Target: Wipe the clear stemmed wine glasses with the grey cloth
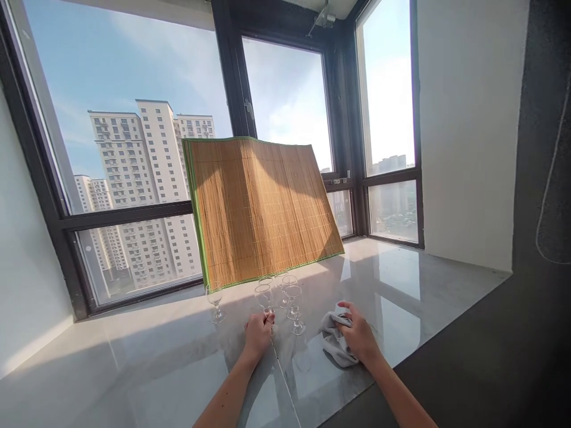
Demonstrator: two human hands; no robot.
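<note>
Bamboo mat w/ green edging, 1 pc.: ref. item. Stands on edge on sill, tilted back toward window frame; part sunlit, part shaded.

Marble-look sill, glossy: under mat & extending fwd of it, w/ thin seam running toward viewer.

L hand: in front of mat's lower edge, abt. mid-width. Fingers closed on held glass, gripping low, approx. at stem; exact finger contact partly hidden.

Held glass: clear, stemmed, upright, just in front of mat's lower edge.

R hand: fwd & right of mat's lower R corner. Thumb & fingers bunched on grey cloth, clamping upper part; rest crumpled on sill, same side of mat.

Front R glass: clear, stemmed, upright, fwd of mat, between both hands. Other clear glasses overlap just behind, nr. mat's lower edge; exact qty. can't tell.

Single glass: clear, stemmed, upright, at mat's lower L corner, apart from cluster.

Bldgs.: tall, pale, thru glass, left of mat. White wall: well right of mat.
</note>
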